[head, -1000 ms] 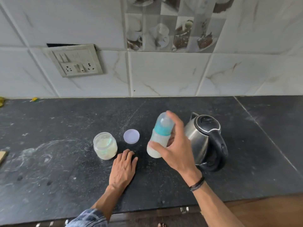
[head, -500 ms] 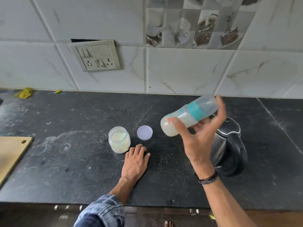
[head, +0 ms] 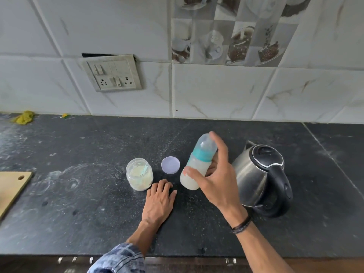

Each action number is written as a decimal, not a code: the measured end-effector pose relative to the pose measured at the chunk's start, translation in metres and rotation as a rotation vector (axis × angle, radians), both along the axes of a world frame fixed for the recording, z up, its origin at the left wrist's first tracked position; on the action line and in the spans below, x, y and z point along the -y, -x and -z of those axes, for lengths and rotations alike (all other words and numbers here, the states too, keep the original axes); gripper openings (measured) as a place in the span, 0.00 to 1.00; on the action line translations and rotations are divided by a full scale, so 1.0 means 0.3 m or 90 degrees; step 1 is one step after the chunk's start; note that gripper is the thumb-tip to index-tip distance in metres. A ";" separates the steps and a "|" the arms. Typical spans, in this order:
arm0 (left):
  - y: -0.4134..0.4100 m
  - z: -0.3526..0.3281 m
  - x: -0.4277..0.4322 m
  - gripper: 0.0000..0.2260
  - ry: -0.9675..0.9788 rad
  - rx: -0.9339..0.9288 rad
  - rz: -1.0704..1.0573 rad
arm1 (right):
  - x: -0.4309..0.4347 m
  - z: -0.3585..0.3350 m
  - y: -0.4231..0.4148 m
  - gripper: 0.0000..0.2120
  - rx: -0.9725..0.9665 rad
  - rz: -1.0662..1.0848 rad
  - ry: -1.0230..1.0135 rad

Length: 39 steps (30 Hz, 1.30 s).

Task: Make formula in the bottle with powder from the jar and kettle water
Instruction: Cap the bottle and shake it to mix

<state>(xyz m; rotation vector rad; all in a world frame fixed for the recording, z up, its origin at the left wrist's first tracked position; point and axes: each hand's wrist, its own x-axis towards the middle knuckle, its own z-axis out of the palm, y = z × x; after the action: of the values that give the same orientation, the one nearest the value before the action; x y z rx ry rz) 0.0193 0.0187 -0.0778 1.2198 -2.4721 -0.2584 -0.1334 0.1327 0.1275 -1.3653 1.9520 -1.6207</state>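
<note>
Our right hand (head: 214,180) grips the capped baby bottle (head: 198,162), swung from sideways back to near upright above the counter (head: 78,213): mid-shake, we judge. Our left hand (head: 159,201) rests flat by the powder jar (head: 139,174).

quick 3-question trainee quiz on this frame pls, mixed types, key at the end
1. True or false: the lid is screwed onto the jar.
2. Fill in: the left hand lies flat on the ____, next to the jar.
3. Which hand grips the bottle? A) left hand B) right hand C) both

Key: 1 false, the lid lies apart on the counter; 2 counter; 3 B.
</note>
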 end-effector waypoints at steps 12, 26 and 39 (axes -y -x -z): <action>-0.001 0.004 0.001 0.11 0.010 -0.007 -0.001 | -0.010 0.000 -0.009 0.48 0.116 0.017 0.275; -0.005 0.010 0.004 0.12 0.008 0.008 0.004 | 0.017 -0.018 0.056 0.48 0.077 0.008 0.209; 0.003 0.001 0.006 0.13 -0.002 0.022 -0.002 | 0.008 -0.021 0.059 0.48 0.053 0.013 0.310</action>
<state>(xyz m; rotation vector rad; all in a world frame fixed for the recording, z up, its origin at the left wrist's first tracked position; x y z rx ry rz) 0.0182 0.0170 -0.0782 1.2396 -2.5001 -0.2434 -0.1512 0.1304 0.1336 -1.4053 1.5863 -2.2234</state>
